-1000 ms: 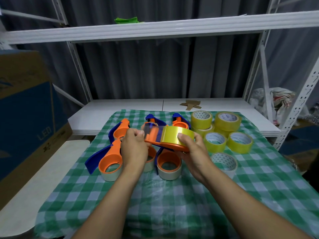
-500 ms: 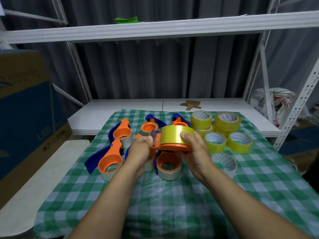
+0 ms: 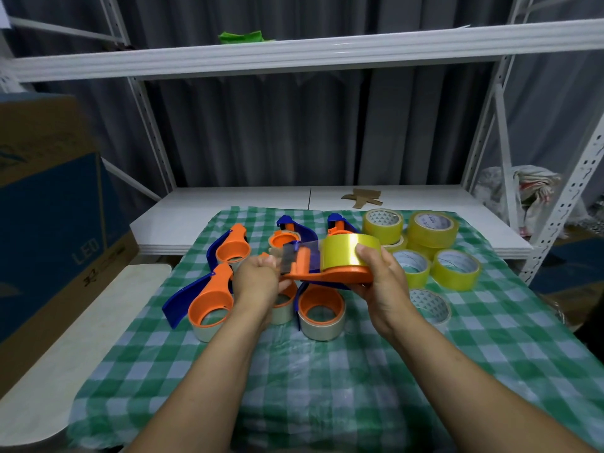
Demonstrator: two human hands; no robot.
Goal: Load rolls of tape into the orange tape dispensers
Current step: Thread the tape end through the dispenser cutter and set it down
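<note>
Head view: left hand (image 3: 258, 277) pinches the tape strip (image 3: 299, 256), now stretched longer from the dispenser (image 3: 330, 275) the right hand (image 3: 379, 276) grips.

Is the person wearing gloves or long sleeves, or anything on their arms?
No gloves! The left hand and the right hand are both bare, and I can see no rings on them. The left forearm and the right forearm are bare too. No sleeve, watch or bracelet shows anywhere before the bottom edge of the picture.
</note>
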